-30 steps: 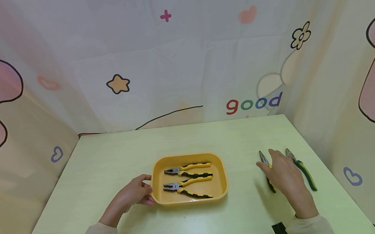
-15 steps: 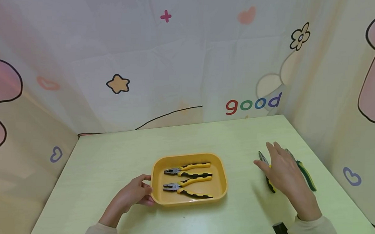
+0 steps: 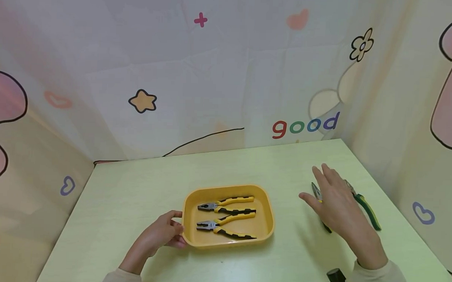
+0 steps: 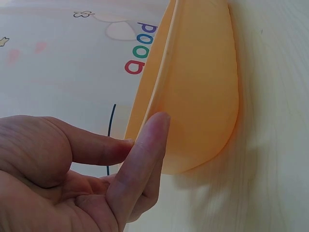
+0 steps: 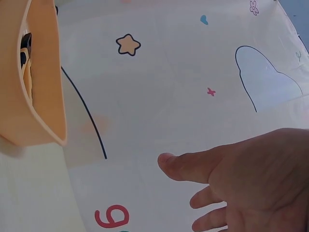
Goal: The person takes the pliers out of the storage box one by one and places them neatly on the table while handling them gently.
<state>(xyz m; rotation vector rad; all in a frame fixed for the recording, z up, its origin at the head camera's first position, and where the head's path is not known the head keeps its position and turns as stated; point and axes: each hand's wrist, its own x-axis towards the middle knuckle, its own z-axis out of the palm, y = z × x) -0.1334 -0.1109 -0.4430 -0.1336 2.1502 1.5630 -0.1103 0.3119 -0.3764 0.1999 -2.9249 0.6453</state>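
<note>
A shallow yellow tray (image 3: 228, 242) stands mid-table, holding two yellow-and-black combination pliers, one (image 3: 227, 204) behind the other (image 3: 226, 228). At its left end my left hand (image 3: 163, 232) pinches the rim between thumb and fingers, as the left wrist view shows on the tray wall (image 4: 203, 87). My right hand (image 3: 337, 205) hovers with fingers spread and nothing in it. Beneath it lie needle-nose pliers (image 3: 316, 191), their handles partly hidden by the hand. Just right of it rest green-handled pliers (image 3: 367, 210), their head partly covered by the fingers.
The pale green table (image 3: 134, 196) is bounded by a printed cloth backdrop (image 3: 198, 82) at the back and sides. A dark block-like piece (image 3: 337, 279) sits by the right sleeve (image 3: 379, 281).
My right hand has lifted slightly and shifted a little left, its fingers spreading wider. The left hand, the tray and all the pliers stay where they were.
</note>
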